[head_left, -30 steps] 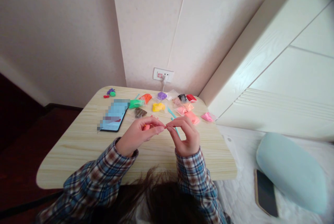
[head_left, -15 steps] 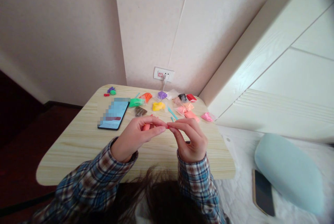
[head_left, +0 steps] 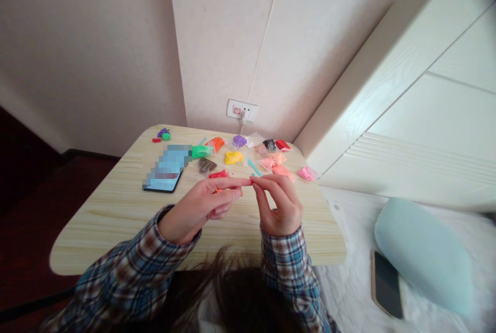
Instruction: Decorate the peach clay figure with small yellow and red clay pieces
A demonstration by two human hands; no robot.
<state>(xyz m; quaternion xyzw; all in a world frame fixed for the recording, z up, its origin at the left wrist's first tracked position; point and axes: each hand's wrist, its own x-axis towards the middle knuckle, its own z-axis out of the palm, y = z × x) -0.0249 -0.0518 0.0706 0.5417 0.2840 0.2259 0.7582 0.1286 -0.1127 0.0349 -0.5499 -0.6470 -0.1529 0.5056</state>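
Observation:
My right hand [head_left: 279, 203] pinches a tiny bit of red modelling clay [head_left: 251, 179] between thumb and fingertips, above the table. My left hand [head_left: 203, 201] has its index finger stretched out, its tip at the red bit. Its thumb lies against the other fingers, which are curled under. A little orange shows between thumb and index finger; what it is I cannot make out. Just beyond the left hand lies a red clay packet [head_left: 219, 173], partly hidden. Blue modelling tools [head_left: 254, 167] and a yellow clay packet [head_left: 234, 157] lie behind the hands.
On the wooden table [head_left: 101, 224], a phone or tablet [head_left: 166, 168] lies left. Green [head_left: 202, 151], brown [head_left: 207, 165] and pink [head_left: 307, 173] clay packets lie around. Small shaped clay pieces [head_left: 165, 135] sit at the far left corner. Right are a pale blue cushion [head_left: 424, 253] and another phone [head_left: 386, 284].
My left index finger has straightened and its thumb has drawn back from the red bit. The red packet behind the hand shows more clearly. My right hand keeps its pinch.

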